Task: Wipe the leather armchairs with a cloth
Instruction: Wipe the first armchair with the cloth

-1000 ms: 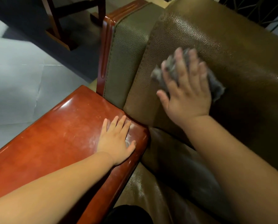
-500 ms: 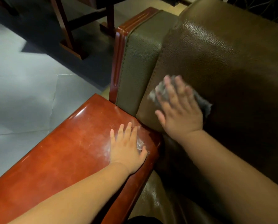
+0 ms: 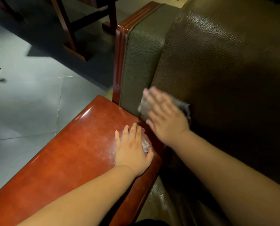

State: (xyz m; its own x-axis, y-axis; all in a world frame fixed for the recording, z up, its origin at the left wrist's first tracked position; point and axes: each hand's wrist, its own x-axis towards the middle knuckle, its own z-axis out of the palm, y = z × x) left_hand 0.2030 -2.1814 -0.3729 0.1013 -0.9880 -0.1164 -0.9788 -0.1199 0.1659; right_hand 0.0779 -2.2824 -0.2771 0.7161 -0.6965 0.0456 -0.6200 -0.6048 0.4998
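I see right hand (image 3: 166,119) flat, fingers straight, pressing grey cloth (image 3: 183,106) on armchair backrest (image 3: 217,70); left hand (image 3: 132,148) flat on near-left armrest (image 3: 62,157), gripping nothing

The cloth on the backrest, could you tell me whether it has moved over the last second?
Yes. The cloth under the right hand has slid down and left, toward the corner where the wooden armrest meets the backrest.

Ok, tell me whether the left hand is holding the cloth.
No. The left hand lies flat on the wooden armrest, while the right hand presses the grey cloth against the leather backrest.
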